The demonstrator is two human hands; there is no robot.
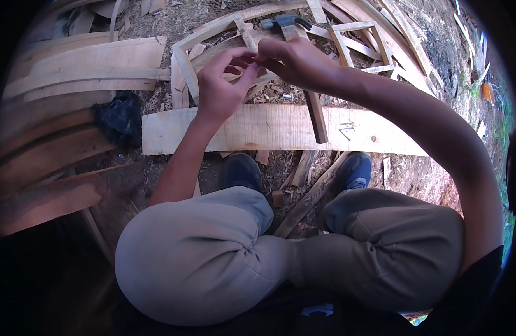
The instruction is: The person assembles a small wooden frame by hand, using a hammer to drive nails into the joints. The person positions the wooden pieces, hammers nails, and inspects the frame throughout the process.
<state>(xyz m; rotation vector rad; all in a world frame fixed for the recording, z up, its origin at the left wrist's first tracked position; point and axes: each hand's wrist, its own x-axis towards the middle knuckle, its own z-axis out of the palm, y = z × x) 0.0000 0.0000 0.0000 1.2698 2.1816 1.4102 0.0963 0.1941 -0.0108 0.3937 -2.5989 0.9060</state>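
My left hand (224,84) and my right hand (296,60) meet at their fingertips over a wooden frame (213,27) on the ground. The left thumb and forefinger are pinched together, with the other fingers curled. Right-hand fingers are closed against the left fingertips and mostly hidden behind the back of the hand. Whatever they hold, if anything, is too small to make out. Under my right hand lies a claw hammer (315,120), its dark head beyond the hand and its wooden handle reaching toward me across a pale plank (235,129).
Long boards (95,61) are piled at the left, near a black plastic bag (119,117). A smaller wooden frame (361,47) and curved strips (406,33) lie at the far right. Wood shavings and offcuts cover the ground around my blue shoes (356,171).
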